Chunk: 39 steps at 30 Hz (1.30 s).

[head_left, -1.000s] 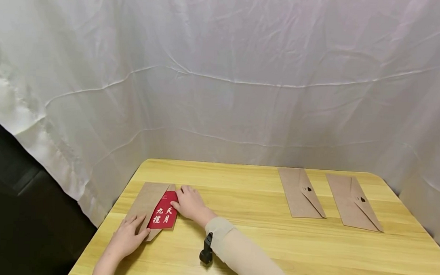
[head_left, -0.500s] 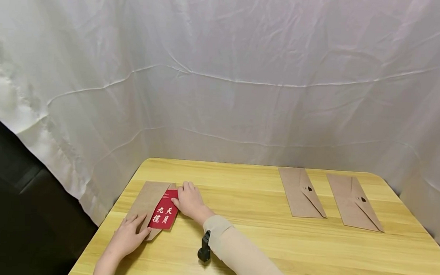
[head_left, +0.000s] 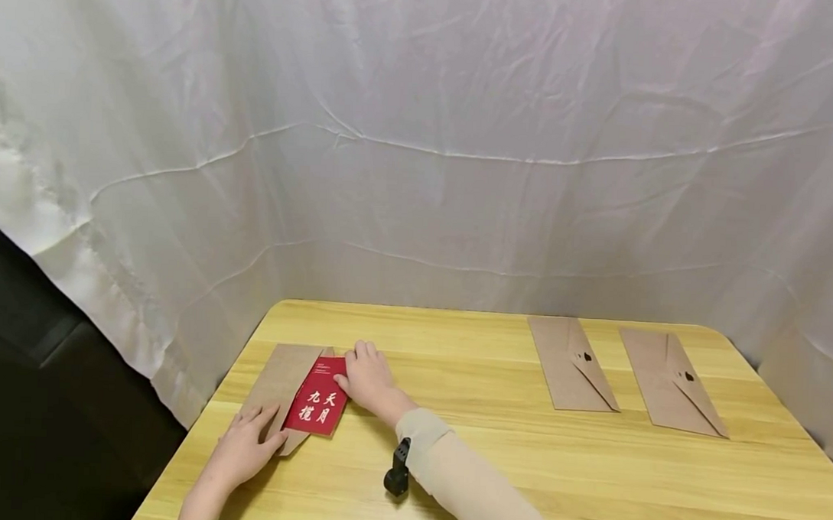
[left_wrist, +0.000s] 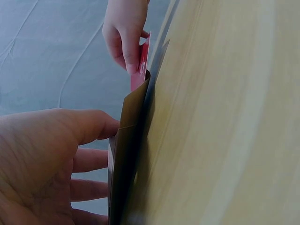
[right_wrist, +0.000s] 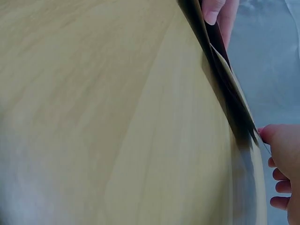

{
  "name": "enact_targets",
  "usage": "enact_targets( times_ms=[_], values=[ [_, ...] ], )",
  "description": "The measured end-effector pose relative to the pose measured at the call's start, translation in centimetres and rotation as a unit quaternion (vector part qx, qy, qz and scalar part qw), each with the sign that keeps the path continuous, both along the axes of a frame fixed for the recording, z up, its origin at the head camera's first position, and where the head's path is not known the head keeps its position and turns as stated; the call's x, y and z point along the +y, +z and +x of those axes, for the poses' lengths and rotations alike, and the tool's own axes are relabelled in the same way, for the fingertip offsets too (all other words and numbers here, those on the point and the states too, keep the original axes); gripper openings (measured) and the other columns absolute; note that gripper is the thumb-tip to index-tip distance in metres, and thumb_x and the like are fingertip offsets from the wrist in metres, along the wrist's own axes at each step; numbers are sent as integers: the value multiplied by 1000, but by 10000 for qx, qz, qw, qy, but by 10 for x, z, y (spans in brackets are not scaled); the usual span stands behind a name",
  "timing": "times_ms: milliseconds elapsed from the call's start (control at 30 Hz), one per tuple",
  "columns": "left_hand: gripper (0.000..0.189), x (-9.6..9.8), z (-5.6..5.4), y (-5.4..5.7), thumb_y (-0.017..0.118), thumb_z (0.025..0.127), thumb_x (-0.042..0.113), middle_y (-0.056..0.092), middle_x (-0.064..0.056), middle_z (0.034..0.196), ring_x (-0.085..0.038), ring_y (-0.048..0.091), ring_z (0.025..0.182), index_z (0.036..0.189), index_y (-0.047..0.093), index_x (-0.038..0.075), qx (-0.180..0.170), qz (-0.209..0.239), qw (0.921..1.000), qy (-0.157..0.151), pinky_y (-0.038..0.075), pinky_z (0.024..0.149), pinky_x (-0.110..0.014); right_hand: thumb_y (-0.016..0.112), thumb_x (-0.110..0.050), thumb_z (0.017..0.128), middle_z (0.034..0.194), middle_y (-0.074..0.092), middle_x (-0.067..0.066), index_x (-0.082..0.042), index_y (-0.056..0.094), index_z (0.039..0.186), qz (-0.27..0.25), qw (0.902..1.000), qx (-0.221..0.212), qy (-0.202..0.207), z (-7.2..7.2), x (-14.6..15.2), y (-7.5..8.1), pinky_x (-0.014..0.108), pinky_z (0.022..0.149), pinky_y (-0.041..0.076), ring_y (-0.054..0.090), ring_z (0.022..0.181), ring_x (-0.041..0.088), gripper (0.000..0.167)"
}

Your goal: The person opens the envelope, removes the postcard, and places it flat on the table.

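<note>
A brown kraft-paper envelope (head_left: 274, 381) lies at the table's left side with its opening to the right. From that opening a red card (head_left: 319, 403) with white characters sticks out; its left part is hidden inside. My left hand (head_left: 243, 447) rests on the envelope's near part, fingers extended, the thumb by the opening's lower corner. At the card's upper right edge, my right hand (head_left: 371, 377) pinches it between thumb and fingers. The left wrist view shows the same card (left_wrist: 138, 75) between the right hand's thumb and fingers, above the envelope (left_wrist: 126, 140).
Two closed brown envelopes, one (head_left: 553, 368) left of the other (head_left: 653, 375), lie at the back right of the wooden table (head_left: 468, 369). A pale curtain (head_left: 419, 176) hangs behind the table. A black wrist camera (head_left: 397, 470) sits on the right forearm.
The right hand has moved a little to the right with the red card, so more of the card shows outside the envelope. The left hand has stayed in place.
</note>
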State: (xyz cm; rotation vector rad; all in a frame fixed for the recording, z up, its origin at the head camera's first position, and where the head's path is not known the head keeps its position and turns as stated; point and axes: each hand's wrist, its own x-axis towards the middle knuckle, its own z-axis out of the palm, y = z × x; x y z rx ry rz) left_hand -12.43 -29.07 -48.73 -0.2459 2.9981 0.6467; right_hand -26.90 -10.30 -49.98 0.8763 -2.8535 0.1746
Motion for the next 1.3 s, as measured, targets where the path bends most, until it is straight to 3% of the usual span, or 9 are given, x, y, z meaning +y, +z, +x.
enact_targets(
  times_ms=[1300],
  values=[
    [61,-4,3,1,61,93,37,35,-37,148,-66,18,135,143,47,3,-60,103,9999,-12,22,97,-83,58,-46,95,104,47,1,-9,59,128,-430,9987,152,235,-5,48,4,29,83,40,40,95,16,50]
  ],
)
